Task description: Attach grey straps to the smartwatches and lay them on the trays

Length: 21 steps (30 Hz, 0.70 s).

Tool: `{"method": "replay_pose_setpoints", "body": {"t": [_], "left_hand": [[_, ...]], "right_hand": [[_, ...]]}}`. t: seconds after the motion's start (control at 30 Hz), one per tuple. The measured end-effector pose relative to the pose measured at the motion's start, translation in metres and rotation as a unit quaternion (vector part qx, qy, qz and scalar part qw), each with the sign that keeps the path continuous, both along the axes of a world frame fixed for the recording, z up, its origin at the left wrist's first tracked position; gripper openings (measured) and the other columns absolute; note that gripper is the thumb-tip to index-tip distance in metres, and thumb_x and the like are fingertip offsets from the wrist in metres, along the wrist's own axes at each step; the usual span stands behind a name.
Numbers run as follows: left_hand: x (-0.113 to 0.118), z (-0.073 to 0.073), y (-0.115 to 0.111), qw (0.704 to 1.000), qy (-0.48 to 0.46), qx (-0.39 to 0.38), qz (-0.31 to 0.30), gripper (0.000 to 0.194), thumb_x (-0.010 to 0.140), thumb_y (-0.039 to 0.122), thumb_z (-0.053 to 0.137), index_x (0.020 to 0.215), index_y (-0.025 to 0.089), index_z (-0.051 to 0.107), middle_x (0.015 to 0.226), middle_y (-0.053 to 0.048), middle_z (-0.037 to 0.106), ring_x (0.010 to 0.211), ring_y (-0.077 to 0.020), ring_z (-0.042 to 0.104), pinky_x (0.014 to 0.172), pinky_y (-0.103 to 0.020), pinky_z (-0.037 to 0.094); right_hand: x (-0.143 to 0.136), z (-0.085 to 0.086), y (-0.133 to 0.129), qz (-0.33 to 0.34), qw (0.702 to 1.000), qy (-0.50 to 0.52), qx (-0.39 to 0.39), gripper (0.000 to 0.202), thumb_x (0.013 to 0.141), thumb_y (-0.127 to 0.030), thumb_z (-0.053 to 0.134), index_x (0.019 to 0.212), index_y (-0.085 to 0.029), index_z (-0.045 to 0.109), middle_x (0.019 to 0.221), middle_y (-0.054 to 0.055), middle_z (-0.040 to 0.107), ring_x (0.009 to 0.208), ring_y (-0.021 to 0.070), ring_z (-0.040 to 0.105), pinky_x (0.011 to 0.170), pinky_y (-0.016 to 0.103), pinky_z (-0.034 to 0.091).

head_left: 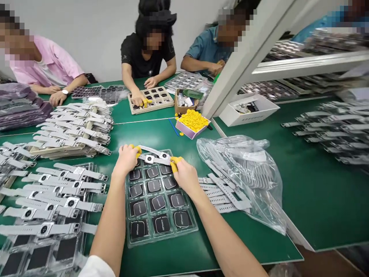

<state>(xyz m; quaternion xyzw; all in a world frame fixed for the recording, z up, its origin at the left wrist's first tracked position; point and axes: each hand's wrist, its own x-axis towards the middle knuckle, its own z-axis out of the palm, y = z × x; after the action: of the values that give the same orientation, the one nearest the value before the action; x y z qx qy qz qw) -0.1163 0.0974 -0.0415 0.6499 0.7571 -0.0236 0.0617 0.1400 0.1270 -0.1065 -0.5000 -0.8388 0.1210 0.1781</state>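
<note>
Yellow finger cots cover the fingertips of both my hands. My left hand (129, 158) is closed at the left ends of pale grey watch straps (147, 149). Fingers of my right hand (184, 175) pinch the right side of a smartwatch (165, 156) with a grey strap. Another smartwatch (149, 158) lies close beside it, between my hands. Both watches are over the far row of a clear plastic tray (161, 239), whose pockets hold dark square watch faces. My fingers hide part of the straps, and the watches cover some far pockets.
Grey-strapped watches (57, 188) are piled on the left. To the right, loose grey straps (217, 194) spill from a plastic bag (259, 173). Ahead stand a box of yellow finger cots (193, 121) and a white box (248, 111). Several people work across the green table.
</note>
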Motion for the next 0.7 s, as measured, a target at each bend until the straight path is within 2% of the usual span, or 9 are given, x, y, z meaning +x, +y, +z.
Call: {"method": "replay_pose_setpoints", "body": {"t": [0.07, 0.13, 0.27, 0.4, 0.5, 0.57, 0.7], "left_hand": [[0.003, 0.006, 0.000, 1.000, 0.016, 0.004, 0.024, 0.032, 0.100, 0.023, 0.048, 0.124, 0.015, 0.067, 0.128, -0.021, 0.064, 0.128, -0.0384, 0.052, 0.110, -0.055, 0.040], [0.005, 0.012, -0.001, 0.998, 0.030, -0.030, 0.049, 0.033, 0.101, 0.029, 0.046, 0.122, 0.015, 0.067, 0.130, -0.021, 0.063, 0.127, -0.0388, 0.055, 0.101, -0.053, 0.048], [0.009, 0.020, -0.006, 0.989, 0.045, -0.130, 0.058, 0.027, 0.098, 0.028, 0.049, 0.106, 0.018, 0.072, 0.117, -0.017, 0.072, 0.115, -0.0361, 0.065, 0.092, -0.050, 0.053], [0.013, 0.021, -0.009, 0.985, 0.074, -0.146, 0.059, 0.025, 0.094, 0.024, 0.052, 0.106, 0.017, 0.073, 0.124, -0.018, 0.071, 0.124, -0.0366, 0.061, 0.093, -0.049, 0.053], [0.012, 0.021, -0.008, 0.982, 0.084, -0.154, 0.064, 0.030, 0.096, 0.032, 0.052, 0.114, 0.020, 0.073, 0.129, -0.017, 0.069, 0.126, -0.0355, 0.060, 0.095, -0.048, 0.054], [0.009, 0.020, -0.008, 0.982, 0.077, -0.158, 0.062, 0.032, 0.097, 0.033, 0.049, 0.116, 0.023, 0.073, 0.130, -0.015, 0.069, 0.125, -0.0345, 0.060, 0.096, -0.048, 0.054], [0.006, 0.015, -0.006, 0.984, 0.081, -0.148, 0.060, 0.032, 0.095, 0.030, 0.049, 0.115, 0.020, 0.073, 0.129, -0.017, 0.068, 0.126, -0.0362, 0.060, 0.096, -0.050, 0.054]], "right_hand": [[0.010, 0.013, 0.002, -0.012, 1.000, -0.018, -0.021, 0.030, 0.102, -0.023, 0.047, 0.117, -0.017, 0.072, 0.105, 0.014, 0.074, 0.095, 0.0277, 0.069, 0.073, 0.034, 0.047], [0.029, 0.026, 0.005, -0.043, 0.998, -0.036, -0.043, 0.027, 0.102, -0.024, 0.050, 0.118, -0.018, 0.071, 0.109, 0.012, 0.074, 0.099, 0.0280, 0.069, 0.075, 0.034, 0.046], [0.085, 0.042, 0.013, -0.132, 0.981, -0.086, -0.112, 0.019, 0.099, -0.031, 0.060, 0.110, -0.018, 0.069, 0.105, 0.012, 0.074, 0.094, 0.0291, 0.069, 0.073, 0.036, 0.045], [0.124, 0.043, 0.022, -0.203, 0.961, -0.090, -0.165, 0.018, 0.092, -0.034, 0.066, 0.102, -0.018, 0.066, 0.111, 0.014, 0.068, 0.094, 0.0302, 0.067, 0.073, 0.037, 0.045], [0.126, 0.036, 0.029, -0.241, 0.958, -0.063, -0.141, 0.026, 0.093, -0.035, 0.064, 0.112, -0.017, 0.065, 0.119, 0.017, 0.063, 0.104, 0.0334, 0.064, 0.078, 0.040, 0.047], [0.120, 0.031, 0.033, -0.240, 0.962, -0.058, -0.117, 0.029, 0.091, -0.033, 0.066, 0.114, -0.017, 0.066, 0.121, 0.018, 0.060, 0.110, 0.0362, 0.061, 0.084, 0.042, 0.048], [0.111, 0.023, 0.037, -0.229, 0.967, -0.074, -0.086, 0.017, 0.089, -0.028, 0.065, 0.102, -0.017, 0.069, 0.114, 0.019, 0.060, 0.110, 0.0379, 0.058, 0.087, 0.046, 0.048]]}}
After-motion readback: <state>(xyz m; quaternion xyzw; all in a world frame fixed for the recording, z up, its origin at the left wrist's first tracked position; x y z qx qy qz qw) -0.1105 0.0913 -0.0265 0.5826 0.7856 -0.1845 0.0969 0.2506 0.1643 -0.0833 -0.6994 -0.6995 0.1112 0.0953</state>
